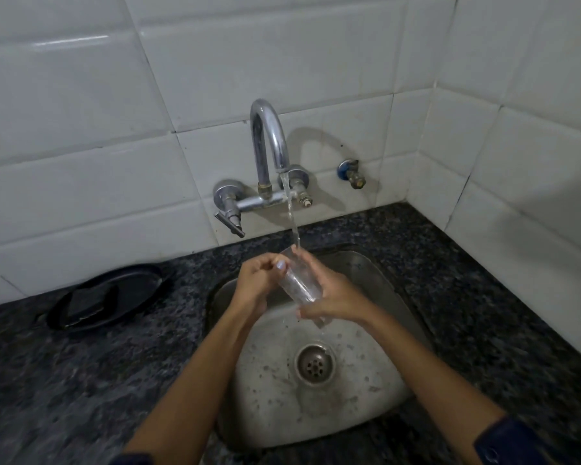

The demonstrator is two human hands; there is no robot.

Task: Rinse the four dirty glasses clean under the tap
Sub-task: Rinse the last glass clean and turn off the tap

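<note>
A clear glass (297,284) is held tilted over the steel sink (376,283), its mouth up toward the tap. Water (293,223) runs from the chrome tap (269,142) onto the glass rim. My right hand (336,293) grips the glass from the right, fingers wrapped round its lower part. My left hand (259,280) holds the upper part from the left, thumb on the glass. No other glasses are in view.
A black plate (141,297) with a dark scrub pad (91,302) lies on the speckled granite counter (81,380) to the left. The sink drain (315,364) sits below the hands. A small blue valve (351,172) sticks out of the tiled wall.
</note>
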